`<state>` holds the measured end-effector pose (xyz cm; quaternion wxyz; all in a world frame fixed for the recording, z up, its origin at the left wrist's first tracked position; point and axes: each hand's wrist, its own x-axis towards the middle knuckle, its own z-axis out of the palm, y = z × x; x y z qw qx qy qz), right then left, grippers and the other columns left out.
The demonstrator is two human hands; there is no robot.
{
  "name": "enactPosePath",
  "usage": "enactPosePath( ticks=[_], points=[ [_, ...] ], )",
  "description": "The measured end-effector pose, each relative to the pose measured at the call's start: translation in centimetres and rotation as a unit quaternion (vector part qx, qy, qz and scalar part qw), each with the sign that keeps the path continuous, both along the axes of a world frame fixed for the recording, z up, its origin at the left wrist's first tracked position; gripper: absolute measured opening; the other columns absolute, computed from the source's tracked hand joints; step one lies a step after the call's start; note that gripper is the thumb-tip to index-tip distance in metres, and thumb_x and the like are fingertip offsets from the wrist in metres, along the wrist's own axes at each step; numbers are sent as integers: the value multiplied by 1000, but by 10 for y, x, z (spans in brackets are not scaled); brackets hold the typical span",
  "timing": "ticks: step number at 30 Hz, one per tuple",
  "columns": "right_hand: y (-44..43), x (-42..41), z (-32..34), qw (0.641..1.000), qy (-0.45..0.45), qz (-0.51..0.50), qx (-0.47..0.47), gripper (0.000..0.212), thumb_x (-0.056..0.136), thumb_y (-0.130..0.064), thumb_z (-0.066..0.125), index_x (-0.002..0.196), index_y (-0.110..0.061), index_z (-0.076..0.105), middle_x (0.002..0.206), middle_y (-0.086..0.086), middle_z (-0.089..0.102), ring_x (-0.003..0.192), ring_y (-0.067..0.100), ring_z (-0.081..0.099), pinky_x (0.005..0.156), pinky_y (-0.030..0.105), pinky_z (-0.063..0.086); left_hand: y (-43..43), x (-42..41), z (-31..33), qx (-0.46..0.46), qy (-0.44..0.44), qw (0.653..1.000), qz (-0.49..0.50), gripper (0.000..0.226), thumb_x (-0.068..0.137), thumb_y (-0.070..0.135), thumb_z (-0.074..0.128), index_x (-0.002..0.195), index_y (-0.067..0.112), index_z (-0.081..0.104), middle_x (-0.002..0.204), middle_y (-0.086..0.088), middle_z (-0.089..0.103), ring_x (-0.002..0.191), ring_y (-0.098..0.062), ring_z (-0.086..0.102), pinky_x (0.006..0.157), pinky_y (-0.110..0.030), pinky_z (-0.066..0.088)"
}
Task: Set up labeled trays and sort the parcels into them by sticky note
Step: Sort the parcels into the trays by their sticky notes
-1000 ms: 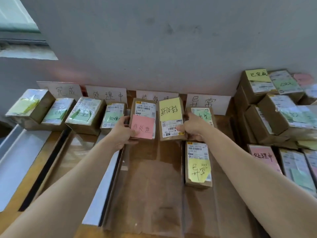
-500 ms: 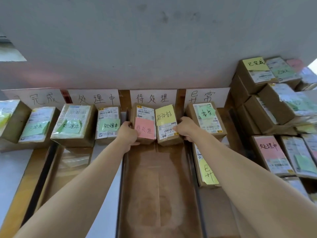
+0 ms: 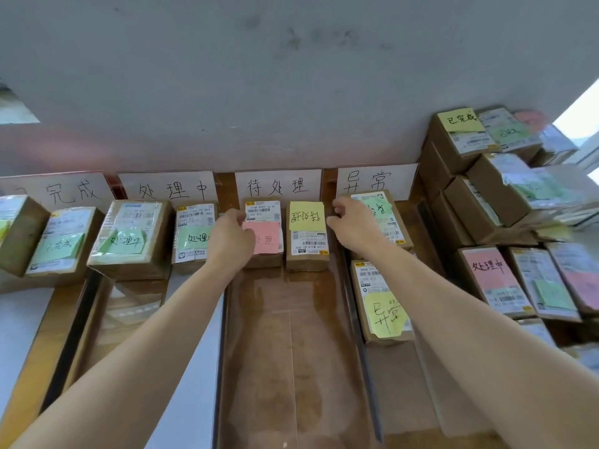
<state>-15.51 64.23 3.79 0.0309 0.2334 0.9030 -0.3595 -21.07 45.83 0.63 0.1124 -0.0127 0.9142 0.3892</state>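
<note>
Filling the upper half of the view, a pale grey wall (image 3: 291,76) carries dark smudges, and a bright opening (image 3: 580,124) shows at its far right. Below it a wooden table (image 3: 22,384) bears a row of long brown trays that run toward the wall. The third tray (image 3: 291,367) has a glossy floor, bare along its near part. At the right, a pile of unsorted parcels (image 3: 479,202) is stacked against the wall.

White label cards lean on the wall behind the trays, and the 待处理 card (image 3: 278,186) stands behind the third tray. At that tray's far end lie two parcels just beside each other, the pink-note parcel (image 3: 262,212) on the left and the yellow-note parcel (image 3: 306,241) on the right.

The left hand (image 3: 231,236) lies over the pink-note parcel's left part and covers some of its note. Whether its fingers grip the box cannot be told. The right hand (image 3: 351,222) hangs just beside the yellow-note parcel's right edge, fingers loosely curled, holding nothing.
</note>
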Motion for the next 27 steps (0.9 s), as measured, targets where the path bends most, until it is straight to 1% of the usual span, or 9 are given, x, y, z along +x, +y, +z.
enactPosePath(
  ticks=[2,5,7,10,15,19,22,24,27],
  points=[
    [1,12,24,998,34,28,44,39,95,-15,50,134,-9,45,129,11,56,113,25,55,84,30,46,13,11,24,-12,64,997,-48,38,94,14,49,132,14,47,132,-7,53,117,-24,51,90,-33,47],
    [6,39,63,983,88,57,150,40,96,-20,50,135,-11,43,132,9,51,121,27,47,97,37,41,42,35,70,-21,169,979,-116,37,96,20,48,133,16,47,136,-3,48,121,-20,47,88,-27,37],
    [15,63,89,962,124,68,232,40,96,-24,49,134,-12,42,133,7,49,125,26,41,104,38,33,64,55,98,-27,244,955,-168,38,97,23,47,133,14,46,136,-3,47,122,-21,44,95,-32,36],
    [36,105,120,934,183,63,299,44,95,-25,52,134,-8,42,137,8,45,129,26,35,108,35,25,96,90,132,-23,349,911,-217,38,95,24,50,130,10,49,132,-7,49,122,-24,43,100,-37,32],
    [84,185,156,888,279,34,364,49,87,-25,64,128,-2,48,131,14,50,124,31,42,105,41,32,153,159,173,-36,491,843,-216,39,90,27,52,121,4,55,119,-14,57,109,-32,51,95,-41,35],
    [139,256,174,847,343,12,405,50,81,-21,68,123,1,53,124,18,55,119,36,48,104,49,36,207,226,200,-51,570,797,-192,39,91,28,53,120,2,55,116,-16,58,106,-36,52,94,-44,35],
    [184,311,185,826,368,-2,427,49,81,-22,64,122,3,54,123,20,56,118,37,48,104,48,36,250,281,212,-50,611,770,-177,37,90,27,54,117,1,57,115,-17,59,104,-38,53,92,-44,35],
    [210,344,190,824,363,-6,435,49,82,-23,62,123,3,53,123,20,55,119,37,47,104,46,36,274,315,215,-46,623,759,-180,36,91,26,54,117,1,57,115,-18,59,104,-38,53,93,-44,36],
    [243,382,193,832,355,-21,427,48,84,-24,61,123,3,53,123,19,55,119,37,47,103,45,36,303,355,218,-37,619,760,-194,36,91,25,53,117,0,57,116,-18,59,105,-39,53,92,-45,36]
  ],
)
